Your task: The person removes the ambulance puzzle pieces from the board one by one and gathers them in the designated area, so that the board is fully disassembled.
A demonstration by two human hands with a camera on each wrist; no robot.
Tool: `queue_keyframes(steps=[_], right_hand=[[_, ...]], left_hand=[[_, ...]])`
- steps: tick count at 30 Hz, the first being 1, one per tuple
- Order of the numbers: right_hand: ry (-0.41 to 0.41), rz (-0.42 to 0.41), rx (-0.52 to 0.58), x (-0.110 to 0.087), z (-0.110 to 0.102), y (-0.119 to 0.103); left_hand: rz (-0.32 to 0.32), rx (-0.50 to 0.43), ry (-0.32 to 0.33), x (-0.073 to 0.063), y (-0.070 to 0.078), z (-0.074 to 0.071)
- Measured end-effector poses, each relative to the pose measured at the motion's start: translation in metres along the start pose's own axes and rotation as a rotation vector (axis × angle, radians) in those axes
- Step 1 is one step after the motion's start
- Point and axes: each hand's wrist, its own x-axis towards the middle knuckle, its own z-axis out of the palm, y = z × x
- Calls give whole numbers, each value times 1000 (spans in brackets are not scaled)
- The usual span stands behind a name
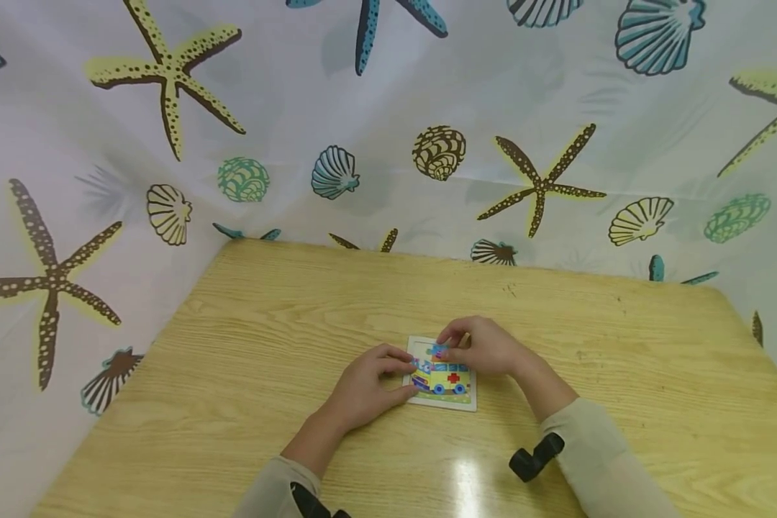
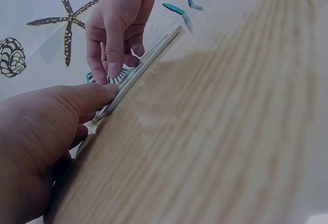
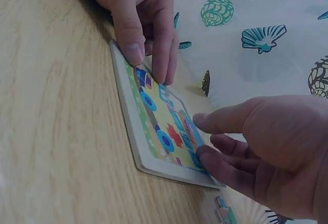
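A jigsaw puzzle with an ambulance picture lies in a white-rimmed board point(image 1: 443, 406) on the table. My left hand point(image 1: 367, 385) holds the board at its left side, thumb low and fingers higher up. In the right wrist view, the left thumb and fingertips rest on the board point(image 3: 129, 111) and picture. My right hand point(image 1: 485, 347) is over the upper part, pinching a blue-and-red puzzle piece point(image 1: 437, 351) between thumb and finger. That piece point(image 3: 188, 126) sits at or just over the picture; whether it is seated I cannot tell. The left wrist view shows the board edge-on.
A loose puzzle piece point(image 3: 224, 212) lies beyond the board, hidden from the head view by the right hand. The wooden table point(image 1: 265, 324) extends around the board. A curtain point(image 1: 388, 144) with starfish and shells hangs behind and to the sides.
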Motion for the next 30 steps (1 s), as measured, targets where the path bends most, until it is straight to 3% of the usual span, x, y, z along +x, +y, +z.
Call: queue_keyframes(steps=[8,14,21,30], right_hand=[[-45,-97,-116,1,9,1],[-11,-116,-212,-2,12,-4],[44,-51,-126,-5,18,-7],[223,-15,-2,-11,25,1]], left_hand=[[0,12,-6,-2,-2,3],[5,13,0,0,0,3],[9,26,12,0,1,1],[9,19,3,0,2,0]])
